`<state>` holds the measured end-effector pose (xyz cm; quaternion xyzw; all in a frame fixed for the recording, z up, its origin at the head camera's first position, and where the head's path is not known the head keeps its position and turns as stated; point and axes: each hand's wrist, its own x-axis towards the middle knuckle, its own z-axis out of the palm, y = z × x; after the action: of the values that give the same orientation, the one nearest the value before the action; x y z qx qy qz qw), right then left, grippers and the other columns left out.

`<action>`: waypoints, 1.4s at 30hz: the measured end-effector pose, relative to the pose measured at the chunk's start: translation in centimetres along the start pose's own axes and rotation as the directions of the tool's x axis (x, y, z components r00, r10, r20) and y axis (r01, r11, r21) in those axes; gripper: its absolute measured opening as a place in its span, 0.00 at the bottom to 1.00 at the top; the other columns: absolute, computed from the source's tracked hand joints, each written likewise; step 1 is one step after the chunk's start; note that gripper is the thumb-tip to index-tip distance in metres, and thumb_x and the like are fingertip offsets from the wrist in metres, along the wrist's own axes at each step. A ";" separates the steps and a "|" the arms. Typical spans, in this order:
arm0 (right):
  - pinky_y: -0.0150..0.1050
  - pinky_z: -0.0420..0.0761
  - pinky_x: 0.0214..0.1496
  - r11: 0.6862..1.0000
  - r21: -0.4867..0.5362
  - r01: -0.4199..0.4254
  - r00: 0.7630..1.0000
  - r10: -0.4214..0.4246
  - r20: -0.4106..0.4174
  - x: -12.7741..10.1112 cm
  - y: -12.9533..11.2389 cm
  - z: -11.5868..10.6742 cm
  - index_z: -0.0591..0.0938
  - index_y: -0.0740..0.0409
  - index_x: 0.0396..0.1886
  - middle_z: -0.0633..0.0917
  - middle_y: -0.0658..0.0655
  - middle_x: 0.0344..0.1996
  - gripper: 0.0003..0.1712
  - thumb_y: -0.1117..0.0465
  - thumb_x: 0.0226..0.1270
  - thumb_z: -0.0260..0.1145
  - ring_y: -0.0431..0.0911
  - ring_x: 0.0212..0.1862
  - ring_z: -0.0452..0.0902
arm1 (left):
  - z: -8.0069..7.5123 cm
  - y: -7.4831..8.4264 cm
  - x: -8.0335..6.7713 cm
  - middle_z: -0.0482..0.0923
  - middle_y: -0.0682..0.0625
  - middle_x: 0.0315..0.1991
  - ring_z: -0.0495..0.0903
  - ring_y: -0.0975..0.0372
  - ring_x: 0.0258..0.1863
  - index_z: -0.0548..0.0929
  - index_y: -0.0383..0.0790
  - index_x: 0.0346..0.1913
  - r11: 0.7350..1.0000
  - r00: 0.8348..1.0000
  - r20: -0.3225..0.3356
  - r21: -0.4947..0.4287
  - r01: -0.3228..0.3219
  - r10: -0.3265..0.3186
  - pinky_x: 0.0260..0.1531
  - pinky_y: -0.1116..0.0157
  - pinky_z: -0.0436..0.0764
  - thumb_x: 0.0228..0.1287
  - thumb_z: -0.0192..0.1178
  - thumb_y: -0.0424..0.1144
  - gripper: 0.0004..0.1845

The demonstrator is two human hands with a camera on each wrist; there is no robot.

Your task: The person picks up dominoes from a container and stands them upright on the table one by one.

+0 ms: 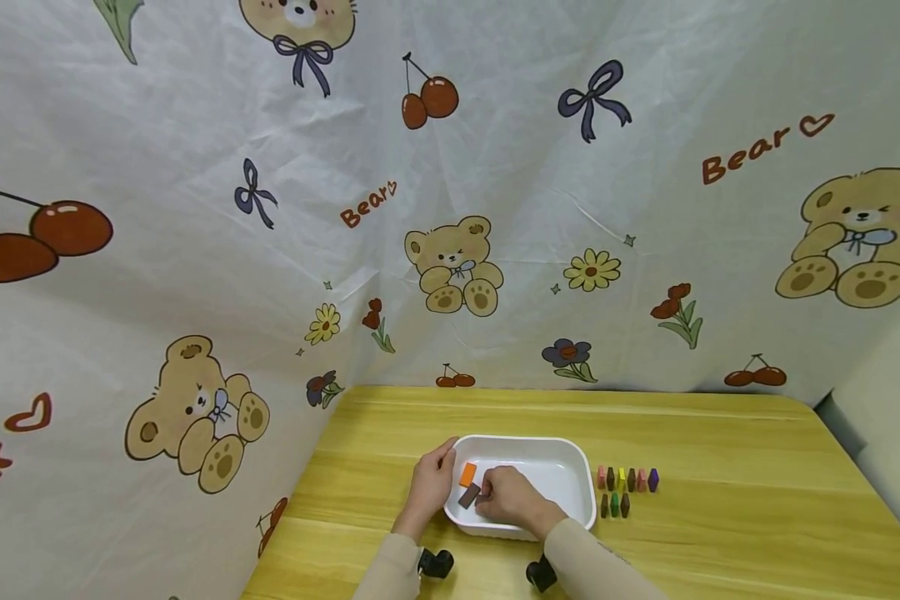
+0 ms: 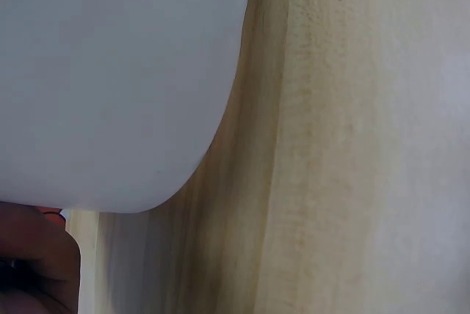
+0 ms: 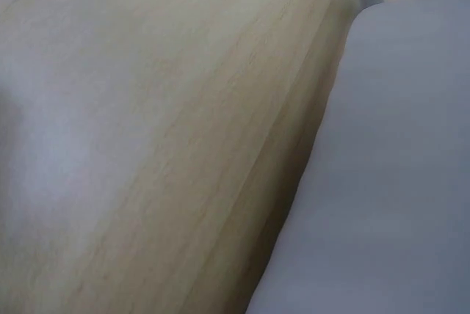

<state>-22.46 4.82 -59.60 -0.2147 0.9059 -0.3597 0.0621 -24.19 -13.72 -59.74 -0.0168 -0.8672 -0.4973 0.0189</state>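
A white plastic tray [image 1: 555, 442] stands on the wooden table. At its left side, my left hand [image 1: 432, 483] holds the wall, with fingertips at the rim; a bit of this hand [image 2: 40, 255] shows beside the tray wall [image 2: 110, 94] in the left wrist view. My right hand [image 1: 516, 498] reaches down inside the tray and pinches a dark brown block [image 1: 483, 498], mostly hidden by the fingers. Close to it on the tray floor lie another dark brown block [image 1: 469, 496] and an orange block [image 1: 468, 475].
Right of the tray, several small coloured blocks stand on end in two rows, among them a purple block [image 1: 653, 480], a yellow block [image 1: 622, 478] and a green block [image 1: 615, 504]. A bear-printed cloth [image 1: 510, 183] hangs behind the wooden table [image 1: 735, 467].
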 end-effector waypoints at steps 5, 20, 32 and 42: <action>0.31 0.70 0.28 1.000 0.020 0.008 1.000 -0.008 0.003 -0.1 0.0 -0.1 0.80 0.56 0.25 0.76 0.44 0.21 0.12 0.61 0.54 0.78 0.37 0.25 0.68 | 0.0 -0.3 0.0 0.79 0.43 0.67 0.76 0.47 0.70 0.81 0.44 0.68 1.000 1.000 0.000 -0.005 0.010 -0.010 0.69 0.47 0.76 0.82 0.50 0.41 0.19; 0.30 0.71 0.30 0.995 0.074 0.074 0.997 -0.074 0.001 -1.1 0.3 -1.6 0.78 0.59 0.40 0.76 0.46 0.24 0.12 0.62 0.63 0.74 0.35 0.27 0.68 | 0.0 0.2 0.0 0.79 0.42 0.68 0.75 0.46 0.70 0.81 0.43 0.68 1.000 1.000 0.010 0.001 -0.002 0.002 0.69 0.47 0.76 0.82 0.51 0.41 0.19; 0.29 0.74 0.33 0.989 0.113 0.092 0.996 -0.090 -0.022 -2.8 0.9 -3.6 0.80 0.56 0.42 0.80 0.48 0.30 0.11 0.64 0.64 0.74 0.34 0.31 0.71 | -0.2 0.3 0.0 0.79 0.42 0.68 0.75 0.46 0.70 0.81 0.42 0.68 1.000 1.000 0.001 -0.004 0.006 -0.006 0.69 0.47 0.77 0.82 0.51 0.40 0.19; 0.30 0.79 0.36 0.983 0.145 0.115 0.993 -0.115 -0.011 -5.0 0.7 -5.2 0.81 0.53 0.40 0.83 0.47 0.33 0.10 0.64 0.64 0.74 0.33 0.34 0.75 | -0.4 1.3 -0.5 0.78 0.41 0.68 0.74 0.44 0.70 0.80 0.41 0.68 1.000 1.000 -0.001 -0.001 0.012 -0.012 0.69 0.45 0.76 0.82 0.50 0.39 0.19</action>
<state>-19.63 10.66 -56.46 -0.2609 0.8634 -0.4281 0.0555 -23.66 -13.41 -58.44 -0.0114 -0.8672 -0.4976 0.0166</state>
